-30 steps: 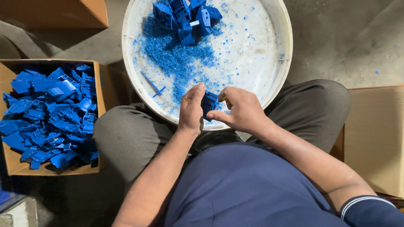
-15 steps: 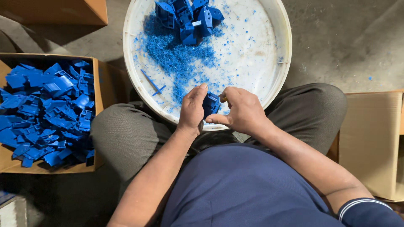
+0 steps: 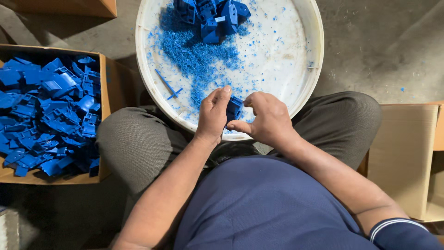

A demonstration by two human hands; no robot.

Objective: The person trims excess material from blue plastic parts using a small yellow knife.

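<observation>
Two hands on one small blue moulded plastic part (image 3: 234,109), over the near rim of the round white plastic tub (image 3: 311,69).

Your left hand (image 3: 212,113) and right hand (image 3: 264,118) both pinch the part between fingers and thumb. More blue parts (image 3: 210,16) and blue shavings (image 3: 194,53) lie in the tub. At your left, an open cardboard box (image 3: 105,92) holds a heap of like pieces.

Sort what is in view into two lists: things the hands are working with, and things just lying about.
In use:
left hand
right hand
small blue plastic part held between both hands
white round tub
pile of blue parts
blue shavings
box of blue parts

Lying about:
empty cardboard box
thin blue strip
</observation>
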